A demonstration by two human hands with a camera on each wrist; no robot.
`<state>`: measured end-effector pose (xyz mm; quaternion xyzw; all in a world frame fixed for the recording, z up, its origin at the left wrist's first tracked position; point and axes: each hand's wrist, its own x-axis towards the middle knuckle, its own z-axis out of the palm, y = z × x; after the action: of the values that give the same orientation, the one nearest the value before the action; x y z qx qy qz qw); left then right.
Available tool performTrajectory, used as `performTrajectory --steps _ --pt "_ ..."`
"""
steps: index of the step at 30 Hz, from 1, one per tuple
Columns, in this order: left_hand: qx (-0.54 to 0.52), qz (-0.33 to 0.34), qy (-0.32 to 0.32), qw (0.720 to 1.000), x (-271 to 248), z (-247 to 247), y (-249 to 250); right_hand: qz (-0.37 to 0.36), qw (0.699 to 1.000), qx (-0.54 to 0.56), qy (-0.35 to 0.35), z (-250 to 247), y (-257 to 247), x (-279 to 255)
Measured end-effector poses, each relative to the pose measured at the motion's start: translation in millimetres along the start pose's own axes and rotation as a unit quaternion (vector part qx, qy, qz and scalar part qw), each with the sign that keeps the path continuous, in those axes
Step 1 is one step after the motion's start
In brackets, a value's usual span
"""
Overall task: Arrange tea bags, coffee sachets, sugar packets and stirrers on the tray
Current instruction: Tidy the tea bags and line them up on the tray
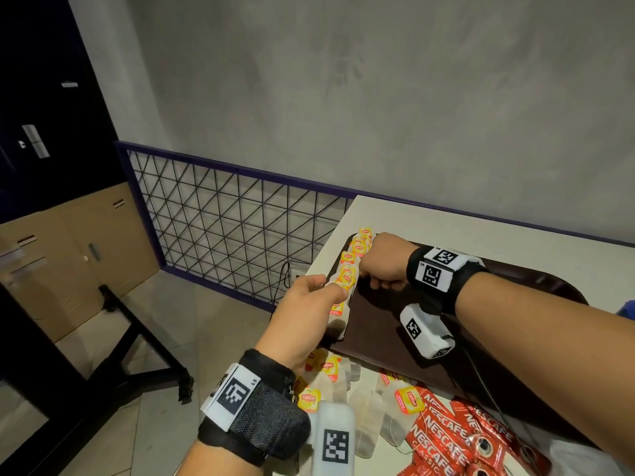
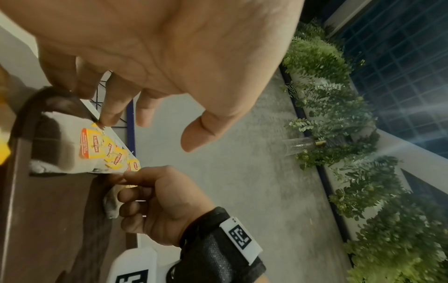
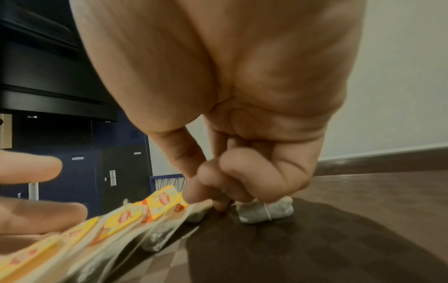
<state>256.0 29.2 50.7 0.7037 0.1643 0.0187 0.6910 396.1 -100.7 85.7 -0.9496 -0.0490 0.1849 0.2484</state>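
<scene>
A row of overlapping yellow-tagged tea bags (image 1: 347, 274) lies along the left edge of the dark brown tray (image 1: 378, 324). My left hand (image 1: 330, 285) reaches in from the left with straight fingers, and its fingertips (image 2: 109, 118) touch the tags of the tea bag row (image 2: 92, 147). My right hand (image 1: 369, 274) is curled over the far part of the row. Its thumb and forefinger (image 3: 206, 199) pinch the tag end of a tea bag (image 3: 167, 201) against the tray (image 3: 315, 239). A further tea bag pouch (image 3: 266, 210) lies just behind those fingers.
Loose tea bags (image 1: 343, 389) and red coffee sachets (image 1: 457, 431) lie on the white table (image 1: 446, 228) in front of the tray. The table's left edge drops to the floor beside a wire-mesh railing (image 1: 223, 228). Most of the tray's surface is bare.
</scene>
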Motion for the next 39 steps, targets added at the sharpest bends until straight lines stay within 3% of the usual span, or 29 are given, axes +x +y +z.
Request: performTrajectory --steps 4,10,19,25,34,39 --pt "0.002 0.001 0.001 1.000 -1 0 1 -0.004 1.000 -0.003 0.019 -5 1 -1" --pt "-0.005 0.001 0.000 1.000 0 -2 0 0.008 0.992 0.029 0.119 -28 25 6" --pt "0.002 0.002 0.002 1.000 2 -1 -2 0.024 0.999 0.045 0.004 -21 27 3" --pt "-0.001 0.004 -0.001 1.000 0 0 -1 0.022 0.996 0.076 0.030 -19 27 3" --pt "-0.023 -0.002 -0.005 1.000 3 0 -3 0.032 0.996 0.082 0.002 -19 23 3" --pt "-0.014 -0.001 -0.007 1.000 2 0 -3 0.051 0.992 0.107 0.035 -26 30 7"
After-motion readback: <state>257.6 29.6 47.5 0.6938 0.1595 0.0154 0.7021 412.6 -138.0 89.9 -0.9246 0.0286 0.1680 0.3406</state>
